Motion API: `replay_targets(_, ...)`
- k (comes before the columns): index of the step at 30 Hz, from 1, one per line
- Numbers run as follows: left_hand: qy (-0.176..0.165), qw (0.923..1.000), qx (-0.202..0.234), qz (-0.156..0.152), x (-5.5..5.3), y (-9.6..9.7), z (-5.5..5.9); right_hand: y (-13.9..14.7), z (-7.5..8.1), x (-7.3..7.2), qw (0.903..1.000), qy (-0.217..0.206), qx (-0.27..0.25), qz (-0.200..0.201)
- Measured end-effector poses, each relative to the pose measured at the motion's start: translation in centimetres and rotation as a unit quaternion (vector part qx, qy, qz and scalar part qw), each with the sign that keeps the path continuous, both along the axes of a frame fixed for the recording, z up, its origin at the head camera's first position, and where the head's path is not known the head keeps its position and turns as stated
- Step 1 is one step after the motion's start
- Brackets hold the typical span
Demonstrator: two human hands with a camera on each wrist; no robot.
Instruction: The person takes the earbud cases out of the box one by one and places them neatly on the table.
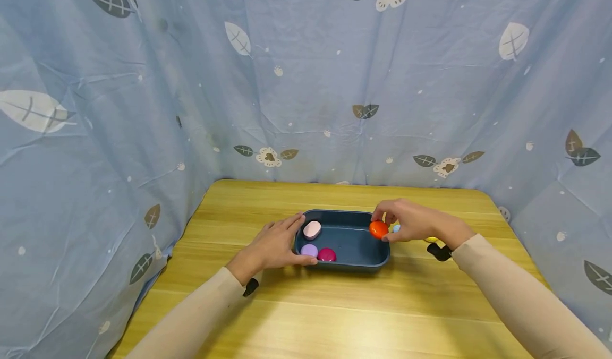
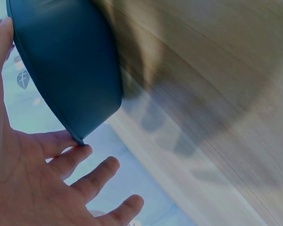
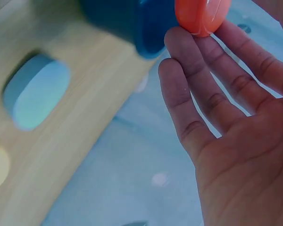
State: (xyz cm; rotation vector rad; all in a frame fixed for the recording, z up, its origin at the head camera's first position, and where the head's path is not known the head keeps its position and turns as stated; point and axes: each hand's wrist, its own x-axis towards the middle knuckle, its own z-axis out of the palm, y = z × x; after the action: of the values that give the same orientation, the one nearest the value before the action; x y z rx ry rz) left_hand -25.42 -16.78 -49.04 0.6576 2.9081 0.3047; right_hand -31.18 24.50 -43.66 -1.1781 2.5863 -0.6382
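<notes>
The right hand [image 1: 406,220] pinches the orange piece [image 1: 378,230] between thumb and fingertips — over the right end of the blue tray [image 1: 351,266]. The left hand [image 1: 276,243], fingers spread, touches the tray's left end.

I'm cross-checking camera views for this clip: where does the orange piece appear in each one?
Head: the orange piece is right of and below centre, held by the right hand.
Left wrist: not visible.
Right wrist: at the top edge, right of centre, partly cut off.
Shared landmark: the dark blue tray, upper left in left wrist, top centre in right wrist.
</notes>
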Motion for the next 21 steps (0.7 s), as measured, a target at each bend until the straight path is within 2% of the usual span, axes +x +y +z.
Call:
replay_targets(3,0.0,1.0,0.0,-0.001,0.0,0.0,0.0,1.6,-0.1,0.3,0.9998,0.008,-0.004,-0.015)
replay_targets(11,0.001,1.0,-0.001,-0.001,0.0,0.0,0.1,5.1,-0.9,1.3,0.9988,-0.005,-0.008,-0.047)
replay_targets(21,0.001,1.0,0.001,0.0,0.0,0.0,0.2,6.7,-4.4,1.9,0.9989,0.011,0.021,-0.04)
